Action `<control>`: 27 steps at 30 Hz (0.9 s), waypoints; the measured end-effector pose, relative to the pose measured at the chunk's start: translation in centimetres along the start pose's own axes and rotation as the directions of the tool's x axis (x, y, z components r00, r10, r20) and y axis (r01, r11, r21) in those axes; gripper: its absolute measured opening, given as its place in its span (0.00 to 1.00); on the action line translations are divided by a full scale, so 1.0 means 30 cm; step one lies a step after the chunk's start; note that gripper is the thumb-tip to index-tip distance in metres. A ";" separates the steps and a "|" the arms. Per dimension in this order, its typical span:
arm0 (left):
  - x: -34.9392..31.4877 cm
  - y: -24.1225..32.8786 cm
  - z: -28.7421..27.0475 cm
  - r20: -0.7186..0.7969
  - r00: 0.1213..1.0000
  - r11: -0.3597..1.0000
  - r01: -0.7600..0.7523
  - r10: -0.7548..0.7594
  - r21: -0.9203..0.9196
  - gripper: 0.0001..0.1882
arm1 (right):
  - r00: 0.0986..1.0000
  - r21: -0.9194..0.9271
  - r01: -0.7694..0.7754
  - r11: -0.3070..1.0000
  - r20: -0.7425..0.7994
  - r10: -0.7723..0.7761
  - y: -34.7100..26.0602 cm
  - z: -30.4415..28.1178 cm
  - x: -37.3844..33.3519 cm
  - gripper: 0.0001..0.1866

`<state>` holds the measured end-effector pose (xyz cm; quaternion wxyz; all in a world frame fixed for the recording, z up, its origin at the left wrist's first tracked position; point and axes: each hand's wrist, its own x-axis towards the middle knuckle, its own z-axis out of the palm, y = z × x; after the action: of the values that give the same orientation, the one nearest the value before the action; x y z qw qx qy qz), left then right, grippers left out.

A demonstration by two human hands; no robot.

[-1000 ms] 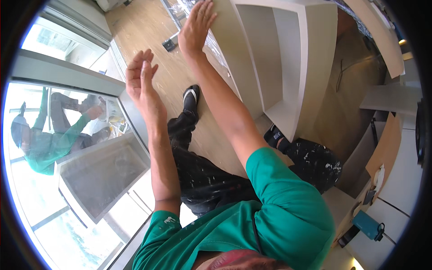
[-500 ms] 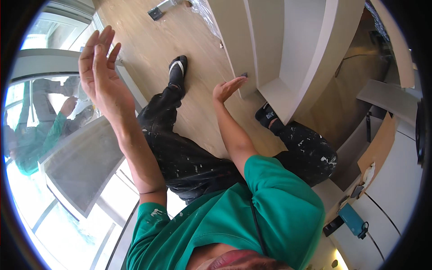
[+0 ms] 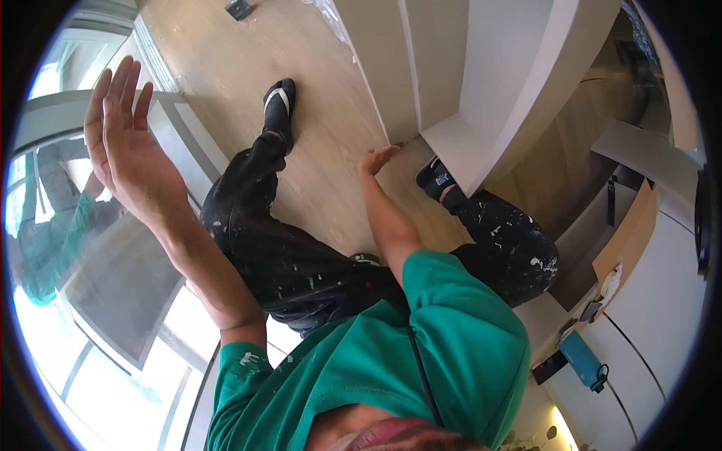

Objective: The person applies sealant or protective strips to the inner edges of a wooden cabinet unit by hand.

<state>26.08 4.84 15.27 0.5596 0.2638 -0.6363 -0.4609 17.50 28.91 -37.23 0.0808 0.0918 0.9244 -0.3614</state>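
My left hand [image 3: 134, 146] is raised at the left with its palm turned up and fingers stretched out. It holds nothing and is nearest the white-framed glass window [image 3: 56, 120]. My right hand [image 3: 378, 159] reaches forward beside the lower corner of a pale upright cabinet [image 3: 383, 68]. Its fingers extend toward the cabinet and are seen edge-on. No held thing can be made out there, and contact with the panel is unclear.
My feet, in dark sandals [image 3: 278, 109], stand on the wood floor [image 3: 331, 143]. A dark block [image 3: 239, 9] lies at the far left. Loose boards [image 3: 647, 165], a cardboard sheet [image 3: 628, 233] and a teal bottle [image 3: 583, 359] are at the right. A grey panel [image 3: 124, 293] shows through the glass.
My left hand has shifted left and slightly down in the view. The right hand has drawn a little nearer, and a small dark thing by its fingertips is no longer plainly visible.
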 end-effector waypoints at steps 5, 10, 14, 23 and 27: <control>0.010 0.008 0.011 -0.007 1.000 1.000 0.015 -0.014 0.024 0.21 | 0.992 0.061 -0.072 0.996 -0.103 0.078 -0.141 0.019 0.011 0.43; 0.001 0.015 0.006 -0.016 0.999 0.999 0.044 -0.044 0.003 0.20 | 0.885 0.166 0.427 0.889 -0.279 -0.373 -0.485 -0.068 -0.071 0.45; -0.002 0.021 0.011 -0.014 0.998 0.998 0.058 -0.058 -0.041 0.18 | 0.804 0.230 0.580 0.781 -0.312 -0.505 -0.937 -0.198 -0.088 0.47; 0.027 0.019 -0.026 -0.050 0.994 0.993 0.095 -0.099 -0.076 0.18 | 0.485 0.011 0.851 0.525 -0.400 -0.778 -1.715 -0.432 -0.070 0.37; 0.027 0.021 -0.030 -0.055 0.992 0.991 0.105 -0.110 -0.088 0.18 | 0.386 -0.265 0.784 0.562 -0.501 -0.775 -1.878 -0.464 -0.038 0.33</control>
<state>26.86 4.18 16.15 0.5634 0.2876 -0.5839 -0.5088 4.60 -2.39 9.91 -0.3767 -0.2485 0.8336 -0.3185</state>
